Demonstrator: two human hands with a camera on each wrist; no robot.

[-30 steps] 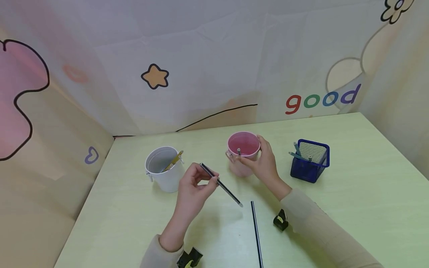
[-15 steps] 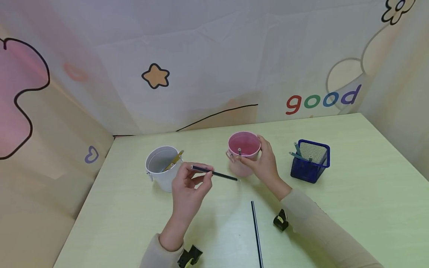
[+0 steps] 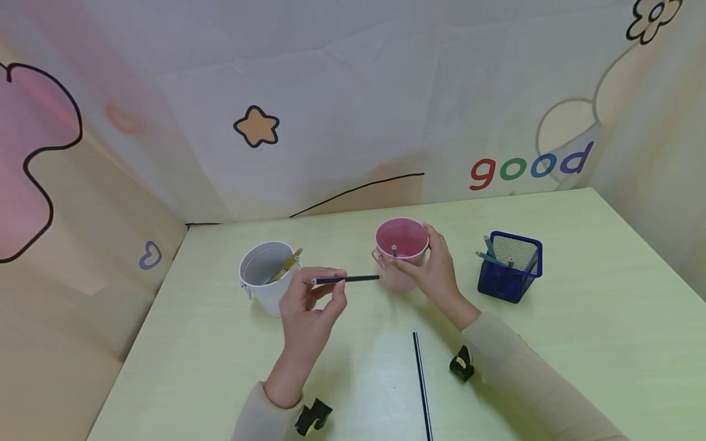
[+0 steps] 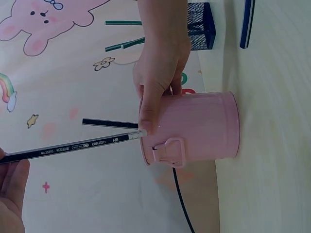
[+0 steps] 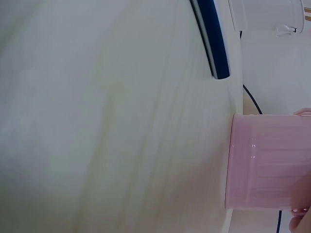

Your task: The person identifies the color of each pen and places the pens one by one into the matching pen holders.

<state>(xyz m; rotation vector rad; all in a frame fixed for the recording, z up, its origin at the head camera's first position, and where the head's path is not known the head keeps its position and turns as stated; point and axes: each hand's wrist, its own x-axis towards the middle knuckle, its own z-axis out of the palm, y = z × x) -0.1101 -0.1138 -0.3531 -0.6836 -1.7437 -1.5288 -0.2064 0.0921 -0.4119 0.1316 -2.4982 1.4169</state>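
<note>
My left hand [image 3: 309,318] pinches a dark HB pencil [image 3: 361,278] between thumb and fingers. The pencil lies almost level in the head view, its far end pointing at the pink bucket [image 3: 398,282]. In the left wrist view, that pencil's clear-looking end [image 4: 136,135] overlaps the bucket's rim beside the right thumb; contact cannot be told. My right hand [image 3: 438,275] grips the bucket's rim and side. One dark pencil [image 4: 109,123] stands inside the bucket, its lower part hidden. Another dark striped pencil [image 3: 421,380] lies on the table between my forearms.
At the left stands a white bucket [image 3: 270,298] with yellow pencils [image 3: 287,265]. A blue mesh pen holder [image 3: 504,285] with green pencils [image 3: 489,257] is at the right. The pale table [image 3: 601,343] ends at a printed cloth backdrop [image 3: 353,122].
My left hand has turned the pencil from slanting downward to nearly level, and has shifted slightly left. My right hand stays on the pink bucket.
</note>
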